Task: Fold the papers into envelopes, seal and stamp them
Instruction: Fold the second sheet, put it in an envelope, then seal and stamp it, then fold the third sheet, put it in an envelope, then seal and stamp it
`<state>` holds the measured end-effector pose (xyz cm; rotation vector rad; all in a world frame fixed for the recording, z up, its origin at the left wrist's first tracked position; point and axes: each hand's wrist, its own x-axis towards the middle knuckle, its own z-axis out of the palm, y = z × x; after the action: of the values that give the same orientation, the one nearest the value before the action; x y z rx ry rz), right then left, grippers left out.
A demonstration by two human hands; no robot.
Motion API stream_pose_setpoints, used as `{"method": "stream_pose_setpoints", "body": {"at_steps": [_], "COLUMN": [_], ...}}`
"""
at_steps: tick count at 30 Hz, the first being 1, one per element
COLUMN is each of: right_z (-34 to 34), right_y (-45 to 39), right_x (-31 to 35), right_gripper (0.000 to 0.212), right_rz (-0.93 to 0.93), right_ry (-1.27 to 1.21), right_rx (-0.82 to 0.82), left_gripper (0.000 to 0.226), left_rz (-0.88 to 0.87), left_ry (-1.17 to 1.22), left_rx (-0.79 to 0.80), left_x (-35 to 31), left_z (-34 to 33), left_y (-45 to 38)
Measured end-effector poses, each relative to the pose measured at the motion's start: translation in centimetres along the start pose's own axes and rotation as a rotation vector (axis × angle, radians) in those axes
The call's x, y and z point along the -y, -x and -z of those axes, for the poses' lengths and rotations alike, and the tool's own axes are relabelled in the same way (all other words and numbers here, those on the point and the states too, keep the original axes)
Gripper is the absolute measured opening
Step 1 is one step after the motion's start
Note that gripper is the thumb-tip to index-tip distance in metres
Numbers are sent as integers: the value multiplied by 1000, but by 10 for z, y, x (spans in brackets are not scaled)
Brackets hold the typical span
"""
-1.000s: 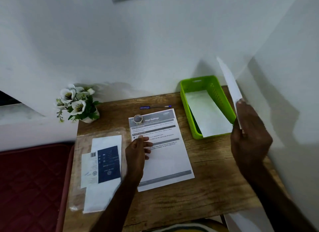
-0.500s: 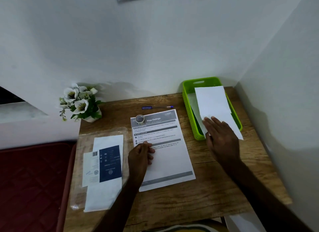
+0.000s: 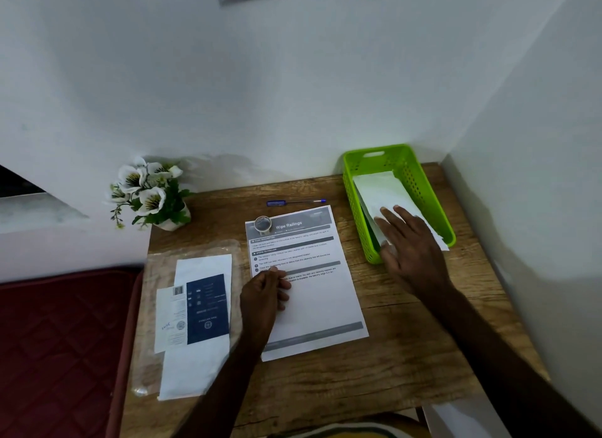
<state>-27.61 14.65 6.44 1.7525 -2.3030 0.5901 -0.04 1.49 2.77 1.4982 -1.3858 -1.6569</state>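
A white envelope (image 3: 386, 196) is seen lying slantwise in the green basket (image 3: 433, 206) at the far right of the wooden desk (image 3: 407, 323), its near corner overhanging the basket's front rim. The right hand (image 3: 412, 245) is laid flat on that near end, fingers spread apart and extended, pressing rather than pinching; nothing is clasped. A second sheet appears to lie beneath the envelope, though this cannot be confirmed. The left hand (image 3: 265, 291) is rested on the printed sheet (image 3: 309, 284) at desk centre, fingers curled loosely together against the paper's left edge; whether the edge is gripped cannot be told. A small tape roll (image 3: 263, 225) sits on the sheet's top left corner, a pen (image 3: 294, 202) lies just beyond the sheet, and a clear packet of stationery (image 3: 195, 310) lies to the left, near a potted flower (image 3: 151, 193). Risks are judged as follows. The overhanging corner could be bent or creased if more downward pressure is applied over the rim. The light basket could be tipped or slid toward the desk edge by the same pressure. If the printed sheet is lifted for folding, the tape roll may be sent rolling off the desk. An off-square fold is likely if the sheet is dragged one-handed.
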Motion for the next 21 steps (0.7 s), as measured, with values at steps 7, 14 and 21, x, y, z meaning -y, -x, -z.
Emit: {"method": "stream_pose_setpoints", "body": {"at_steps": [7, 14, 21], "right_z": [1, 4, -45], "right_y": [-2, 0, 31], "right_x": [4, 56, 113], "right_gripper": [55, 21, 25], "right_rz": [-40, 123, 202], "right_ry": [-104, -79, -232], "right_rx": [-2, -303, 101], "left_gripper": [27, 28, 20], "left_rz": [3, -32, -269], "left_ry": [-7, -1, -349], "left_rx": [-7, -26, -122], "left_x": [2, 7, -4], "left_z": [0, 0, 2], "left_y": [-2, -2, -5]}}
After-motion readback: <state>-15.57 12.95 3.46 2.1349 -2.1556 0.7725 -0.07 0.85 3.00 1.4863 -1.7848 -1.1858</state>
